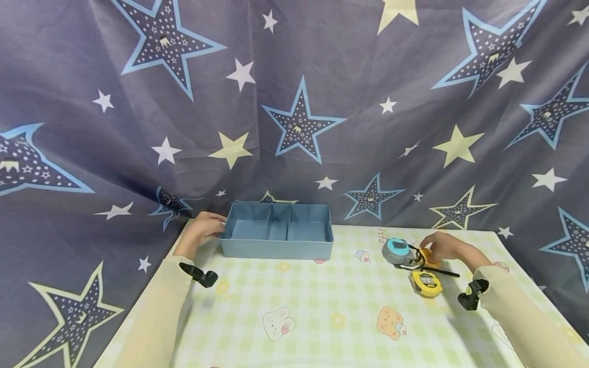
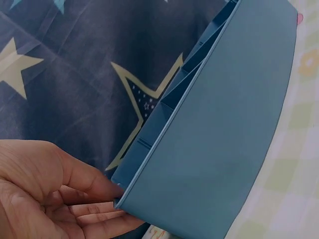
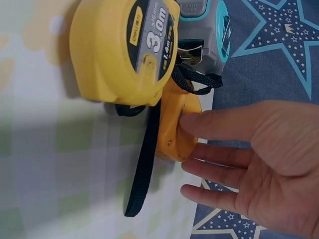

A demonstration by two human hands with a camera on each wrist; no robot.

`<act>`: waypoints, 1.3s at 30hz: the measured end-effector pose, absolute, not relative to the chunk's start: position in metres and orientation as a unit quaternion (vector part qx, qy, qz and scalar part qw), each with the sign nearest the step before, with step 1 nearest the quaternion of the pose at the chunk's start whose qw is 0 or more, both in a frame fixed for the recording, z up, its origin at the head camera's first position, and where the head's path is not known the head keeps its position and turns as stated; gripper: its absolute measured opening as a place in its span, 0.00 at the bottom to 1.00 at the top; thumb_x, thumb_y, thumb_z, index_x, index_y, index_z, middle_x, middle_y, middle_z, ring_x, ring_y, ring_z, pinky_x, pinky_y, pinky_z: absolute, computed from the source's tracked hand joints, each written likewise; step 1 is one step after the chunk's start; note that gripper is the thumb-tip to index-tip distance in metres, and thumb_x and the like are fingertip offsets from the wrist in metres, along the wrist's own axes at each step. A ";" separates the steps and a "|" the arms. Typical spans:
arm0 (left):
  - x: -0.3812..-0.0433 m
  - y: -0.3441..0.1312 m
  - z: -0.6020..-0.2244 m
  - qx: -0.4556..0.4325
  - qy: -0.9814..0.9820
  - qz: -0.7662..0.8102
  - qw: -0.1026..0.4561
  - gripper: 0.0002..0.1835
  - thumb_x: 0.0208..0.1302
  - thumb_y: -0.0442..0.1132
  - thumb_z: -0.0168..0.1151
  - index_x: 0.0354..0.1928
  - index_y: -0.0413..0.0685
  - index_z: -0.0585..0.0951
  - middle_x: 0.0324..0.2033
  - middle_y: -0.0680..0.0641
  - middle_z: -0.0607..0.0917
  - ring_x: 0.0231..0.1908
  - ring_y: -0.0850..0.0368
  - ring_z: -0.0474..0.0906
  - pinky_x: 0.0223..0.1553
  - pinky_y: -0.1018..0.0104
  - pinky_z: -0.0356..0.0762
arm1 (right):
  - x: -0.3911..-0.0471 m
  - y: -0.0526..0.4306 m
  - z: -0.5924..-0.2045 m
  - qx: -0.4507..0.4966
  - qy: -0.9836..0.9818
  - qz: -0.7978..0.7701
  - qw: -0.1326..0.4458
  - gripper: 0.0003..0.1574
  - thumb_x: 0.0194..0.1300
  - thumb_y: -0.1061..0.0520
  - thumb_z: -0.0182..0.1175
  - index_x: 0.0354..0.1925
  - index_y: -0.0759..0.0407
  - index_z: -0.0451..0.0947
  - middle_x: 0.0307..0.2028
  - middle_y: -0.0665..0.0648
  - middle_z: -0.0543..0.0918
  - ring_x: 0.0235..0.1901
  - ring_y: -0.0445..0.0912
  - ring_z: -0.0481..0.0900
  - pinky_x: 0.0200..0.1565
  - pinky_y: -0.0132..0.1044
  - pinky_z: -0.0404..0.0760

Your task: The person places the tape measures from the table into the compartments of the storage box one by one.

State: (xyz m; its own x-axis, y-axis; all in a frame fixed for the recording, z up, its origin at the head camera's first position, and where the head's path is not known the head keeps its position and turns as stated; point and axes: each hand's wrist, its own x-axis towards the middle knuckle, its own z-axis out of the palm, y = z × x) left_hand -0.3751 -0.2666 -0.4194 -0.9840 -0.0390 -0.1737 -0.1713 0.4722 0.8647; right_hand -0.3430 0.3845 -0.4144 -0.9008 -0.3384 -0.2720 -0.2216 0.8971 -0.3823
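Observation:
A blue divided storage box [image 1: 277,249] stands against the curtain at the back left of the table. At its left end my left hand [image 1: 202,230] holds the wall, the thumb at the rim and the other fingers outside, as the left wrist view shows. On the right, my right hand [image 1: 445,245] grips an orange tape measure [image 3: 174,134], thumb on its face and fingers along its far side. Close by lie a yellow tape measure [image 1: 425,284] marked 3.0m and a grey-and-teal tape measure [image 1: 397,252]. A black strap [image 3: 142,174] hangs out among them.
A light green checked tablecloth [image 1: 313,291] with cartoon prints covers the table. Behind it hangs a dark curtain [image 1: 349,128] with stars. The box has three compartments. Black wrist cameras [image 1: 199,275] sit on both sleeves.

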 end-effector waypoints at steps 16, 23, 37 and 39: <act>-0.379 -0.249 -0.423 -0.044 0.851 0.516 0.085 0.29 0.59 0.26 0.55 0.64 0.24 0.74 0.42 0.40 0.86 0.43 0.49 0.83 0.52 0.52 0.85 | -0.342 0.380 -0.421 -0.152 0.955 -0.184 0.175 0.36 0.42 0.74 0.68 0.56 0.75 0.79 0.51 0.74 0.83 0.51 0.68 0.80 0.43 0.47 0.85; -0.383 -0.241 -0.422 -0.039 0.852 0.514 0.091 0.29 0.59 0.26 0.55 0.65 0.26 0.75 0.55 0.30 0.82 0.49 0.45 0.83 0.54 0.51 0.84 | -0.344 0.380 -0.421 -0.151 0.956 -0.183 0.172 0.35 0.44 0.74 0.70 0.55 0.74 0.80 0.49 0.73 0.84 0.48 0.65 0.82 0.44 0.50 0.86; -0.385 -0.229 -0.425 -0.014 0.836 0.538 0.109 0.27 0.60 0.26 0.60 0.64 0.26 0.75 0.52 0.32 0.84 0.37 0.60 0.82 0.40 0.65 0.87 | -0.344 0.378 -0.427 -0.155 0.958 -0.183 0.158 0.34 0.42 0.74 0.70 0.53 0.74 0.82 0.40 0.64 0.86 0.32 0.48 0.73 0.33 0.37 0.76; -0.386 -0.227 -0.425 -0.010 0.832 0.544 0.111 0.28 0.60 0.26 0.60 0.64 0.25 0.75 0.50 0.34 0.85 0.39 0.58 0.83 0.39 0.65 0.87 | -0.343 0.377 -0.426 -0.151 0.958 -0.183 0.160 0.34 0.43 0.74 0.70 0.53 0.74 0.82 0.41 0.65 0.86 0.32 0.48 0.73 0.33 0.37 0.76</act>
